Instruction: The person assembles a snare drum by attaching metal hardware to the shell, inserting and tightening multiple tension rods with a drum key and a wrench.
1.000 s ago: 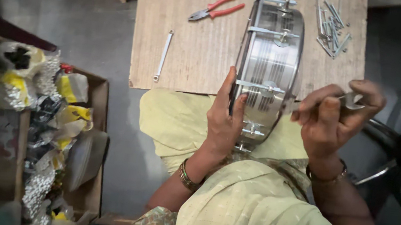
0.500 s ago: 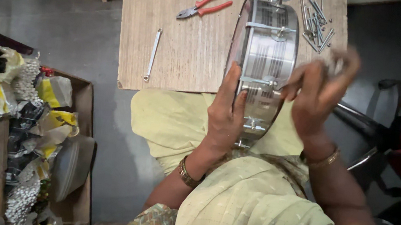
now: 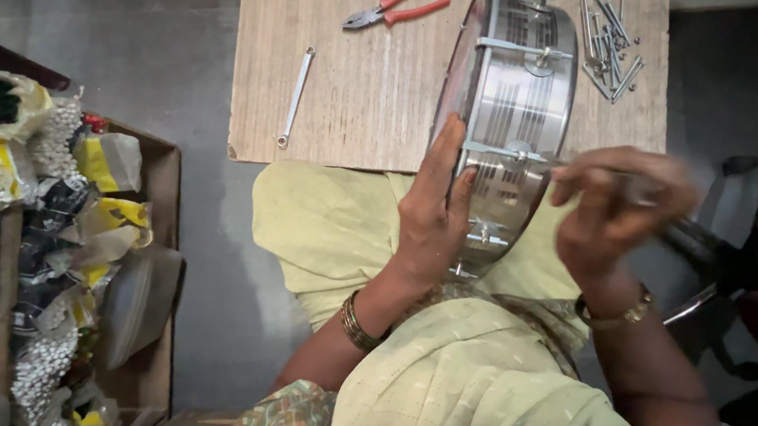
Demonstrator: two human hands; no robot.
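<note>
Head view: a shiny metal drum shell (image 3: 514, 114) stands on edge, its lower part on the person's lap, its upper part over the near edge of a wooden board (image 3: 363, 106). The left hand (image 3: 431, 214) lies flat against the drum's left rim, fingers stretched upward and thumb on the shell, bracing it rather than clasping it. The right hand (image 3: 612, 216) is blurred, just right of the shell, fingers bunched together pinching a thin metal rod (image 3: 593, 169) whose tip meets a lug on the shell's side. On the board: red-handled pliers (image 3: 393, 7) at the top, a small spanner (image 3: 294, 97) near the left edge, a pile of loose tension rods (image 3: 613, 40) top right. A cardboard box of bagged hardware (image 3: 63, 234) sits on the floor at left.
</note>
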